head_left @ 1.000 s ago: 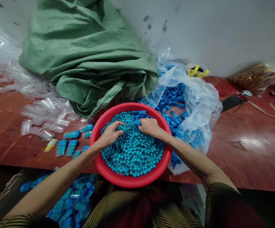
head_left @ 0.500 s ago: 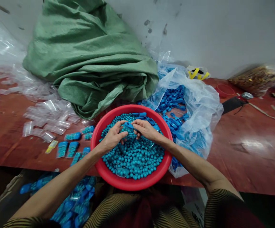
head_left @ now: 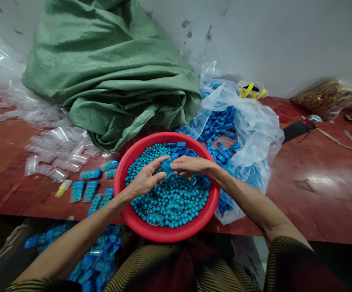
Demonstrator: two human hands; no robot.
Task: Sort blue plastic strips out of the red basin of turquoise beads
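A red basin point(head_left: 124, 205) at the table's front edge is full of small teal balls point(head_left: 176, 200), with a few blue caps point(head_left: 180, 150) at its far side. Both my hands hover over the balls in the basin's middle. My left hand point(head_left: 147, 178) and my right hand point(head_left: 192, 165) meet on one small blue-capped container point(head_left: 166, 166), fingers pinched round it from either side. Two clear empty containers point(head_left: 154, 211) lie on the balls near the front rim.
A big green woven sack point(head_left: 111, 73) lies behind the basin. A clear plastic bag of blue caps point(head_left: 224, 125) sits to its right. Filled blue-capped containers point(head_left: 86, 188) and clear empty ones point(head_left: 57, 142) lie on the red table at left. More filled ones lie below the table edge point(head_left: 93, 259).
My hands rose from digging in the balls, came together and now hold a small blue-capped container between them above the balls.
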